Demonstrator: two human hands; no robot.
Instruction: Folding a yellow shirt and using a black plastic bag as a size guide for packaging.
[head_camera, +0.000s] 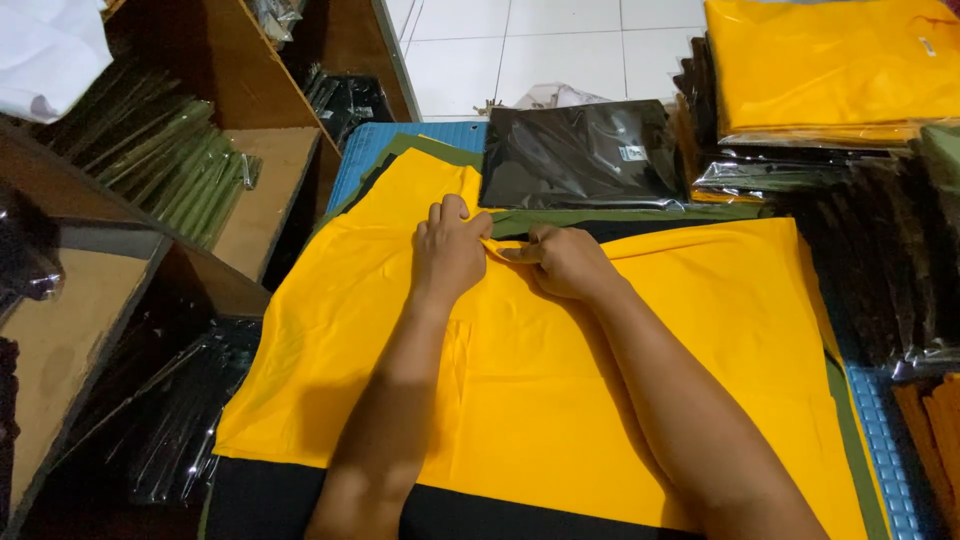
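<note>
Brown wooden shelves (270, 180) stand at your far left, with green garments in clear bags (175, 160) slanted in one compartment and dark bagged garments (175, 420) lying in the lowest one. Next comes the yellow garment (540, 400), spread flat in front of you over an olive green cloth (850, 430) and a black cloth (260, 500), which all lie on a blue ribbed mat (370, 150). Your left hand (449, 250) rests knuckles up on the garment's upper edge near its middle, fingers curled shut and pinching a small fold of the yellow fabric. Just beside it, touching at the same fold, your right hand (565, 262) is also closed on the fabric, thumb pointing toward the left one. Both forearms cross the garment from the bottom of the view. Beyond your hands a black garment in a glossy plastic bag (585, 150) lies at the top edge of the olive cloth, with white floor tiles (560, 50) behind it. Farther right, a stack of bagged garments (780, 165) carries a folded yellow one (830, 65) on top, and dark bagged pieces (890, 260) fill the far right edge.
</note>
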